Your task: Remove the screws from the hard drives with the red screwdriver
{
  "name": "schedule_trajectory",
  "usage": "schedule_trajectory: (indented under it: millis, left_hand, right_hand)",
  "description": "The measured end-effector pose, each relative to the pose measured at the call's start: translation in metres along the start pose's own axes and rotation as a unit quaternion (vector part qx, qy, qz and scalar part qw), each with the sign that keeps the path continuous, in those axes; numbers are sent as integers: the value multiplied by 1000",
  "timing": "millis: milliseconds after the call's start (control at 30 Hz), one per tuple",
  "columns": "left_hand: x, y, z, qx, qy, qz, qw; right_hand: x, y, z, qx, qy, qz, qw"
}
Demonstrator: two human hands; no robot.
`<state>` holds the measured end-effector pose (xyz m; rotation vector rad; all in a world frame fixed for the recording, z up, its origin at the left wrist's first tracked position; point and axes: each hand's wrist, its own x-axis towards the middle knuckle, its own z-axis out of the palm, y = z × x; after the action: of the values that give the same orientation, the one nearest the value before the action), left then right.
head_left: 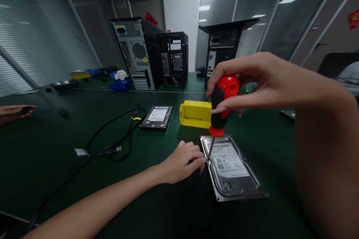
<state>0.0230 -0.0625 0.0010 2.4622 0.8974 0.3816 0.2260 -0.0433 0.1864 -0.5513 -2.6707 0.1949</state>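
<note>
My right hand (pixel 241 86) is wrapped round the red and black handle of a screwdriver (pixel 219 119), held nearly upright. Its tip meets the left edge of a silver hard drive (pixel 230 164) lying label up on the green table. Beside that same edge, my left hand (pixel 183 161) rests on the table with fingers curled, its thumb and fingertips touching the drive near the screwdriver tip. Whether those fingertips pinch anything small cannot be seen. Behind the drive is a yellow bin (pixel 195 114), partly covered by my right hand.
A second hard drive (pixel 157 117) lies left of the yellow bin, near a looped black cable (pixel 108 151). Computer cases (pixel 140 52) stand at the back with a blue bin (pixel 120 85). Another person's hand (pixel 18 112) holds something dark at the far left.
</note>
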Motion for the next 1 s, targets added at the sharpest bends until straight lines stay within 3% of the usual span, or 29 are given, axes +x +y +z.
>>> schedule_trajectory:
  millis: [800, 1000]
  left_hand:
    - [3, -2, -1, 15, -22, 18, 999]
    - [2, -2, 0, 15, -19, 14, 1000]
  right_hand:
    - [0, 1, 1, 4, 5, 37, 999]
    - [-5, 0, -3, 7, -25, 35, 999]
